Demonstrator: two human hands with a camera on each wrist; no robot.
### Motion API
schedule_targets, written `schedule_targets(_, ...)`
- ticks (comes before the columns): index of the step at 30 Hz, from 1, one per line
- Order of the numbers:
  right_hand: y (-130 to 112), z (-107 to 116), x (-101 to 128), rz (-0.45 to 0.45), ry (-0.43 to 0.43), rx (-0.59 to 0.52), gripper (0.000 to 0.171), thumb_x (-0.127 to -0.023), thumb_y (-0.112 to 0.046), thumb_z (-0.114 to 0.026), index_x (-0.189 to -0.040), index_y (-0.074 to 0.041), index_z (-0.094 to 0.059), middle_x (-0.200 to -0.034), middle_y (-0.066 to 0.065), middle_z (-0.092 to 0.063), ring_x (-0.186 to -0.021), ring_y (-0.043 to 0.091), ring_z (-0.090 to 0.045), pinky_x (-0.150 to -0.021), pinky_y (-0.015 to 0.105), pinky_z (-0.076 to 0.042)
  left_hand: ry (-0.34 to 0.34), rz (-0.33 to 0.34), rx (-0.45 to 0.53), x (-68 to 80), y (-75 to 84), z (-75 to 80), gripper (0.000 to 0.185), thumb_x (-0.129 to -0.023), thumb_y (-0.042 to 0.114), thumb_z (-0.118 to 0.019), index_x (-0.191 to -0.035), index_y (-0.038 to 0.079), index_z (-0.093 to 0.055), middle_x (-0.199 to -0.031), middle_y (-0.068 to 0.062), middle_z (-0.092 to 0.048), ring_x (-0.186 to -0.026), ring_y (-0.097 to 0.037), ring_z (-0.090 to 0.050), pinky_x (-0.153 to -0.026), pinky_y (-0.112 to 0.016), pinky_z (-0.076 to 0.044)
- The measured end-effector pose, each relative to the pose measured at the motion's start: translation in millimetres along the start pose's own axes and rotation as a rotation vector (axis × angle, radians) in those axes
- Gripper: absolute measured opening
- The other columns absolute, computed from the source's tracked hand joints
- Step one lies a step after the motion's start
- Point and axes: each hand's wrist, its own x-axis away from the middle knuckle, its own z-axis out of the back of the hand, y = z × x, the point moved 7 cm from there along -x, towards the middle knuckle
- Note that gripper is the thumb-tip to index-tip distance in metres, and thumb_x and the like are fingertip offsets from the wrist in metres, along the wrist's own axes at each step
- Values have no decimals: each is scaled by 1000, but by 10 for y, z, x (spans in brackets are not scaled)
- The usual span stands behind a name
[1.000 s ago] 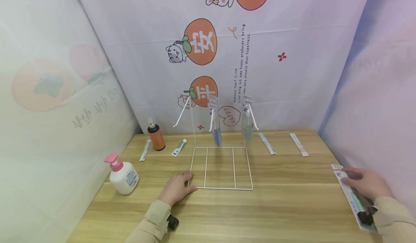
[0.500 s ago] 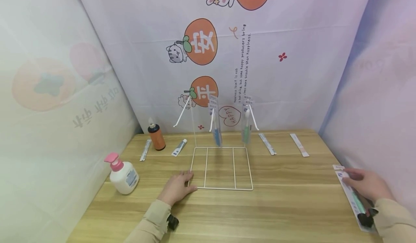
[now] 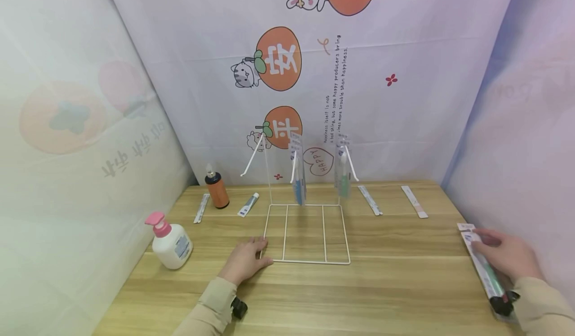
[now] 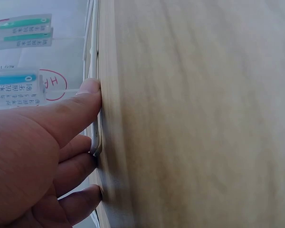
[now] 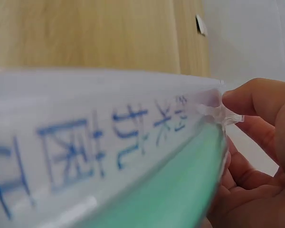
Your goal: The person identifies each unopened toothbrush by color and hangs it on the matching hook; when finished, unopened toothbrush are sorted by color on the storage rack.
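Note:
At the right side of the table, my right hand [image 3: 509, 253] pinches a packaged green toothbrush [image 3: 482, 266] between thumb and fingers. Its clear pack with blue print fills much of the right wrist view [image 5: 109, 156]. My left hand [image 3: 244, 261] holds the front left corner of a white wire display rack [image 3: 310, 262], thumb and fingers about the wire in the left wrist view. From the rack's hooks hang a blue toothbrush pack [image 3: 298, 176] and green toothbrush packaging [image 3: 344, 176]; the left wrist view shows two green handles there. The left hook [image 3: 252, 155] carries nothing.
To the left stand a white pump bottle [image 3: 171, 246] with a pink top and an orange bottle [image 3: 217, 190]. A small toothpaste tube [image 3: 248, 204] and slim sachets [image 3: 201, 208], [image 3: 370, 200], [image 3: 414, 201] lie toward the back. Fabric walls enclose the table.
My right hand and the toothbrush pack have shifted slightly, the pack's far end appearing a little higher and tilted up. My left hand stays on the rack corner.

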Motion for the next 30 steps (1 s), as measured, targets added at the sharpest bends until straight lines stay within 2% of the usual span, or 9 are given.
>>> schedule_targets(7,-329,66,43,15,9,-31,69,-104,-50,-70,-146,3,-62,-133,36,-66,-112,56,-63,-77,49,-47,-10,10,5,-3,-3,-13,66,-99,41,-79,-150,4,-63,-157,-17,-57,-145,-51,-49,-117,-66,-42)
schedule_targets(9,-460,97,61,8,6,-59,71,-104,-53,-69,-149,1,-60,-135,35,-66,-111,50,-65,-76,42,-46,-10,13,6,0,2,-8,65,-99,41,-79,-150,4,-63,-157,-17,-57,-145,-52,-49,-117,-67,-41)
schedule_targets(12,-682,130,83,11,-5,-151,73,-104,-51,-71,-154,-1,-56,-137,35,-65,-101,25,-68,-72,34,-51,-11,18,9,4,11,0,65,-99,41,-79,-150,4,-63,-158,-17,-56,-146,-52,-48,-118,-67,-40)
schedule_targets(14,-842,147,84,22,9,-196,73,-103,-51,-72,-155,-3,-56,-137,33,-65,-96,4,-63,-68,27,-53,-10,18,9,8,13,3,66,-99,41,-79,-150,4,-63,-158,-17,-56,-146,-52,-48,-118,-67,-40)
schedule_targets(17,-1111,189,95,55,52,-251,69,-102,-49,-74,-154,-6,-59,-132,29,-68,-87,-11,-56,-64,23,-55,-8,17,9,8,15,5,66,-99,42,-79,-151,4,-63,-157,-18,-56,-146,-52,-48,-118,-68,-40)
schedule_targets(19,-1327,246,116,85,105,-256,64,-101,-47,-77,-151,-9,-63,-126,24,-72,-85,-11,-57,-63,21,-50,-8,16,8,7,13,3,66,-99,42,-79,-151,4,-63,-157,-18,-56,-145,-53,-48,-118,-68,-40)
schedule_targets(21,-1556,308,153,126,156,-289,59,-99,-41,-81,-148,-11,-67,-118,19,-75,-82,-8,-62,-62,21,-51,-8,13,7,7,12,1,66,-99,42,-79,-151,4,-63,-157,-18,-56,-145,-52,-48,-118,-68,-40)
schedule_targets(26,-2145,431,251,275,311,-420,46,-91,-14,-90,-134,-9,-77,-93,5,-76,-76,-5,-67,-66,11,-55,-5,5,14,12,8,0,66,-99,40,-80,-151,2,-62,-158,-16,-56,-146,-51,-48,-118,-67,-39)
schedule_targets(30,-2566,458,355,374,351,-556,46,-86,6,-89,-130,-3,-78,-101,5,-73,-82,3,-65,-72,9,-57,1,1,20,12,10,4,66,-99,39,-80,-150,1,-62,-157,-16,-57,-146,-51,-48,-118,-67,-39)
